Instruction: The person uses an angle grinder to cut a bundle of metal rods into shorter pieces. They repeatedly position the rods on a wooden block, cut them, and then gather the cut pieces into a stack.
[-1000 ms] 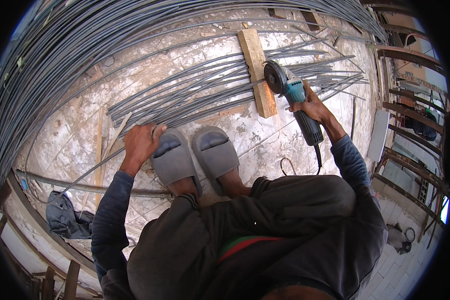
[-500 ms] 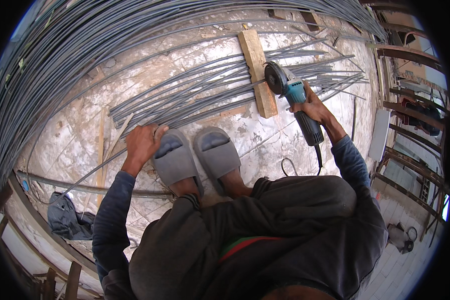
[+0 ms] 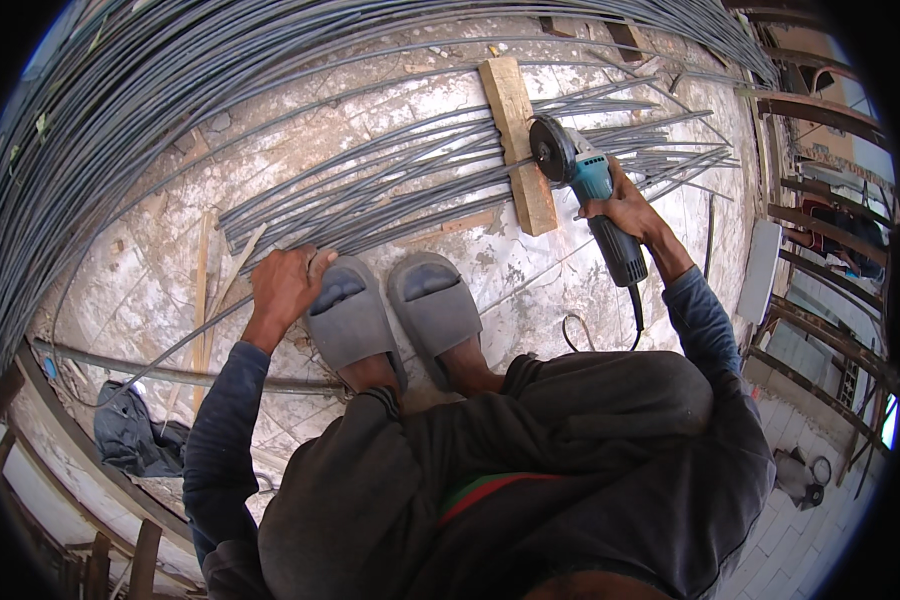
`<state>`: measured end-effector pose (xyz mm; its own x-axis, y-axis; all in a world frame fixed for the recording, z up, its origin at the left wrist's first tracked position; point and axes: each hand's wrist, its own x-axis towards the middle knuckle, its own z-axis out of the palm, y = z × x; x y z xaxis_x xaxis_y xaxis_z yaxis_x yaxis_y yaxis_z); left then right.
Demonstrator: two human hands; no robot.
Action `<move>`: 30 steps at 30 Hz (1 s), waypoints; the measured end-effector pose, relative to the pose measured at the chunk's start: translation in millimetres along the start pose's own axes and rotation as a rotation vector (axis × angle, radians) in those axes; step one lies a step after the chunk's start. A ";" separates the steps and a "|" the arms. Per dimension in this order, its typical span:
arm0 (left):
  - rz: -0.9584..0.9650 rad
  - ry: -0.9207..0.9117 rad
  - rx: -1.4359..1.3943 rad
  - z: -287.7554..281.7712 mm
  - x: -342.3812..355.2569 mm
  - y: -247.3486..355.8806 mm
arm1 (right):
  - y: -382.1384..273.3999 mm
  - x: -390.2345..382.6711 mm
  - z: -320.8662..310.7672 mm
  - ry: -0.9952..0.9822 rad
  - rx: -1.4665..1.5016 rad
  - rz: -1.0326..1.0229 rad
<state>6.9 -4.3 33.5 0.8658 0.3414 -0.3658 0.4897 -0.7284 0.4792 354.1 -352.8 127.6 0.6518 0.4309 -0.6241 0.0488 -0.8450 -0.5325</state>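
Grinder (image 3: 594,180) is gripped in my right hand (image 3: 627,212), its disc (image 3: 552,150) at the wooden block (image 3: 510,100); my left hand (image 3: 285,285) is closed around a steel rod (image 3: 215,322) near my sandals (image 3: 348,325). If this rod twists, I think the disc could bind and kick toward me.

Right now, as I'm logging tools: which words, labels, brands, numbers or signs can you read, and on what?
No text is readable.
Teal and black angle grinder, right hand: any marking is too small to read.
Grey open-toed slide sandals: no lettering visible.
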 end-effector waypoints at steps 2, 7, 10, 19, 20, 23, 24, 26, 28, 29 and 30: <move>0.011 0.043 -0.006 4.0 -0.4 -1.8 | 1.9 -0.4 1.1 0.001 0.013 -0.006; -0.025 -0.006 -0.006 -0.9 -0.8 1.8 | -5.6 -6.8 1.1 -0.016 0.015 0.006; -0.021 -0.015 -0.001 -2.6 -0.7 2.2 | -2.2 -9.9 -0.3 -0.016 0.014 0.016; -0.018 0.004 -0.008 -0.9 0.2 0.7 | 1.5 -8.9 2.3 0.019 -0.016 -0.015; -0.020 -0.007 -0.015 -2.9 0.8 1.9 | -0.4 -10.8 2.1 0.014 -0.008 -0.001; -0.027 -0.033 -0.025 -2.4 -3.8 1.1 | 2.6 -14.0 4.2 0.006 -0.011 0.011; -0.016 -0.020 -0.022 -1.4 -4.3 0.3 | 3.5 -13.3 4.0 0.011 -0.017 0.006; 0.008 0.006 -0.017 2.1 -5.2 -1.6 | 4.9 -12.9 4.1 0.012 -0.006 -0.003; 0.018 0.017 -0.020 3.8 -5.8 -3.2 | 5.9 -9.2 3.5 0.008 -0.002 -0.009; 0.022 0.023 -0.022 3.9 -5.8 -3.5 | 6.6 -7.6 2.5 0.006 -0.004 -0.008; 0.022 0.025 -0.018 4.1 -4.4 -3.9 | 4.7 -5.3 2.3 0.004 -0.009 -0.011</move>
<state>0.8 -5.4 29.9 0.8784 0.3404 -0.3355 0.4723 -0.7253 0.5008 349.1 -358.3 127.1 0.6539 0.4388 -0.6163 0.0627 -0.8433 -0.5338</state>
